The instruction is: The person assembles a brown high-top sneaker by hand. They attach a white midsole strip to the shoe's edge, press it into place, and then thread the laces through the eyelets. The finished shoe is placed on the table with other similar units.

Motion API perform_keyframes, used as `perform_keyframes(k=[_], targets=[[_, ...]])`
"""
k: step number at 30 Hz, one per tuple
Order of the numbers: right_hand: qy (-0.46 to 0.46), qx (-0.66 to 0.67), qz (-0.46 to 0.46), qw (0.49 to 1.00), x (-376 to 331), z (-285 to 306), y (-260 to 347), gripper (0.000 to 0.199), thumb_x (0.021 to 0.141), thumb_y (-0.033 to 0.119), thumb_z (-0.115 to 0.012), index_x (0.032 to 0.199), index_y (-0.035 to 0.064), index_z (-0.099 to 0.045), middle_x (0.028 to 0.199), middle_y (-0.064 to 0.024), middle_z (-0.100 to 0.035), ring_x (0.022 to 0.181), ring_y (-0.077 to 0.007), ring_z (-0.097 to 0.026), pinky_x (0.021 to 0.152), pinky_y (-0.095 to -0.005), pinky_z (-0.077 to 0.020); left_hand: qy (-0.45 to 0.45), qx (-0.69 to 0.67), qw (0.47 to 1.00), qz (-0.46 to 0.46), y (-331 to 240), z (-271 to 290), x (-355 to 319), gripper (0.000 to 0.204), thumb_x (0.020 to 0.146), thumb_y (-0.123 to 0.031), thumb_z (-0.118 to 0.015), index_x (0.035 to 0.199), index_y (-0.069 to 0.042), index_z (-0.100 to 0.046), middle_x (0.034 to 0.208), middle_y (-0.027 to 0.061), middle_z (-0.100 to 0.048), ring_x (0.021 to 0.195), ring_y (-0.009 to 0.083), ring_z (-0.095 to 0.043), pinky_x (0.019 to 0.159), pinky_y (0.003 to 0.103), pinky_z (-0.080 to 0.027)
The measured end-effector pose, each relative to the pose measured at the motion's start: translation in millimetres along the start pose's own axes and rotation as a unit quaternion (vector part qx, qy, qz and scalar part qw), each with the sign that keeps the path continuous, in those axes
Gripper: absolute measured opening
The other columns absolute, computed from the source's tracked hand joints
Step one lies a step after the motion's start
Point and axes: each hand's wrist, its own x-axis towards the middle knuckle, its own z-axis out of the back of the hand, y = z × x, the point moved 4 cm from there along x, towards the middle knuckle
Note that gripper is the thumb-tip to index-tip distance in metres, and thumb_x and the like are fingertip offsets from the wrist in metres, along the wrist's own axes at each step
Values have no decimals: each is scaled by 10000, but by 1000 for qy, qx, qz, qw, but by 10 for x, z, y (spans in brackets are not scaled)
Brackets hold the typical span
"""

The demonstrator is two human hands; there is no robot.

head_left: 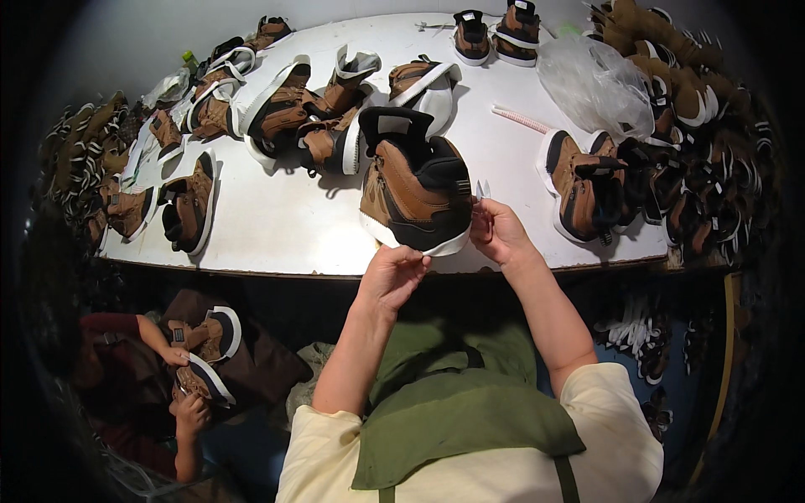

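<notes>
A brown and black high-top shoe (419,180) with a white sole is held up over the table's near edge, its black padded collar and tongue on top. My left hand (394,275) pinches the white sole edge at the bottom, thumb and fingers closed on it. At the shoe's right side is my right hand (501,233), its fingers closed around small metal thread snips (482,189) whose two pointed tips stick up. The hand hides most of the snips. Whether the right fingers also press on the shoe, I cannot tell.
On the white table (293,226) lies a loose pile of similar shoes (285,109). Another pair (583,189) sits at right, near a clear plastic bag (595,84) and heaped shoes (713,168). At lower left, another person's hands (189,411) hold a shoe (201,381).
</notes>
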Motion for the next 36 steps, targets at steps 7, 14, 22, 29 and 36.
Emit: perform_keyframes(k=[7,14,22,29,36], targets=[[0,-139,49,989,-87,-95,65,126,916,100,-482,970,40,-579,750,-3,-576,451,-31,-399,361,-170,-263,-38,7,994,-99,-43,-245,-121,101,743,90,-583,740,-10,-569,674,39,-581,661,148,-584,693,278,-534],[-52,-281,274,918,-501,-376,141,213,833,41,-600,1044,18,-585,780,25,-532,508,-9,-366,434,-167,-269,-34,5,991,-131,74,-397,-112,104,798,75,-588,880,10,-580,809,69,-618,690,138,-603,697,230,-533],[116,-563,385,722,-799,-639,261,344,734,14,-774,1036,30,-610,944,1,-567,611,-34,-388,544,-186,-350,-3,16,990,-143,-28,-440,-260,41,838,40,-612,875,50,-626,835,109,-660,758,152,-646,726,220,-546],[208,-676,466,533,-771,-937,333,339,752,91,-783,1018,34,-581,906,-64,-597,635,-129,-535,557,-247,-444,2,-21,990,-143,-147,-414,-339,44,828,38,-617,868,55,-615,823,123,-655,742,160,-644,725,227,-553],[217,-663,500,512,-727,-1120,161,302,735,25,-737,988,42,-572,889,-70,-581,647,-224,-608,586,-294,-514,-22,-58,987,-149,-201,-260,-303,39,802,57,-609,766,43,-600,790,128,-642,742,174,-642,716,246,-561]])
